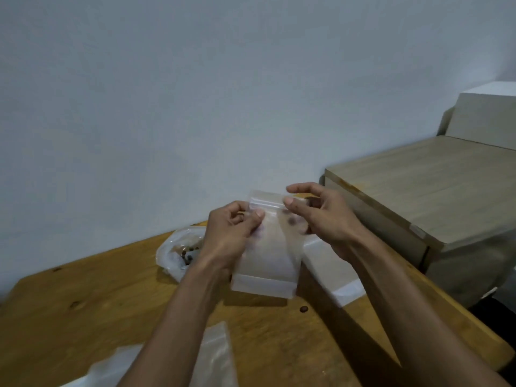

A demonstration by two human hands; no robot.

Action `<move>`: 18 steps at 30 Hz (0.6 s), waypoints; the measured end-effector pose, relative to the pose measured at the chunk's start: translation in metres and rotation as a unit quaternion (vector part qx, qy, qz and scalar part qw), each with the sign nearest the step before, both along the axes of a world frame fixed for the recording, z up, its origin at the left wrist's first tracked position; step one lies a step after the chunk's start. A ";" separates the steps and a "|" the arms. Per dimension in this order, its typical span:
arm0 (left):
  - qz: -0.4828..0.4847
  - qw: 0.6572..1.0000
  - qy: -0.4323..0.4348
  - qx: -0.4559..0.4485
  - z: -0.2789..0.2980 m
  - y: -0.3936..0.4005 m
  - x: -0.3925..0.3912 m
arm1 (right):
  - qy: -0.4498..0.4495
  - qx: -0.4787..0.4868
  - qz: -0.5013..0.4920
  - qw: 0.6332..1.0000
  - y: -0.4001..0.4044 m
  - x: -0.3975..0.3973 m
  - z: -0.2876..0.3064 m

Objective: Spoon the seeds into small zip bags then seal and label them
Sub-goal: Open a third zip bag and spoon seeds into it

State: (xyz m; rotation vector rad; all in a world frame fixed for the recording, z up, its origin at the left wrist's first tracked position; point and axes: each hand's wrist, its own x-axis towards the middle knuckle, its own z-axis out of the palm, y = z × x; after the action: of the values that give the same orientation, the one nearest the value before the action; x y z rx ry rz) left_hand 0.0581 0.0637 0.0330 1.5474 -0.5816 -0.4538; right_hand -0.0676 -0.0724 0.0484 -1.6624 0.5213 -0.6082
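Clear plastic makes up the small zip bag held upright above the counter, its zip strip at the top and a few dark seeds showing dimly through its upper right part, close to the right fingers. Behind the left forearm, a crumpled clear plastic bag lies open on the counter with brown seeds in it. More clear bags lie flat: one on the right behind the held bag, partly hidden by it and the right forearm, others at the near edge between the forearms. A single brown seed lies loose on the wood just below the held bag. A pale wooden cabinet stands to the right against the white wall. The left hand pinches the bag's upper left corner just under the zip strip, thumb in front, fingers curled behind. The right hand pinches the strip's right end between thumb and curled fingers, its forefinger stretched above the bag's top edge.
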 end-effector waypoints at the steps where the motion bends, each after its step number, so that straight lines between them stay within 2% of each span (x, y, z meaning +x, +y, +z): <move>1: 0.001 0.999 -0.029 0.016 0.008 0.014 0.004 | 0.012 -0.014 0.018 1.000 0.007 0.006 0.003; 3: 0.045 0.990 -0.111 0.073 0.018 0.041 0.014 | 0.018 -0.007 0.050 0.999 0.027 0.018 0.007; 6: 0.210 0.925 -0.283 0.142 0.029 0.081 0.017 | -0.015 0.040 0.065 0.997 0.066 0.038 0.004; 7: 0.229 0.920 -0.289 0.134 0.033 0.091 0.015 | -0.027 0.054 0.069 0.996 0.079 0.043 0.002; 11: 0.201 0.962 -0.155 0.104 0.037 0.119 0.020 | -0.049 0.112 0.173 0.977 0.129 0.065 -0.003; 18: 0.168 0.982 -0.080 0.030 0.040 0.153 0.029 | -0.055 0.176 0.235 0.954 0.157 0.079 -0.002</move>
State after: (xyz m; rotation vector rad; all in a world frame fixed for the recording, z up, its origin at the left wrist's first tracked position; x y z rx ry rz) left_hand 0.0872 0.2162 0.0726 1.7102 -0.4204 -0.0910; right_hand 0.0119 0.0846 0.0463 -1.3358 0.1281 -0.2336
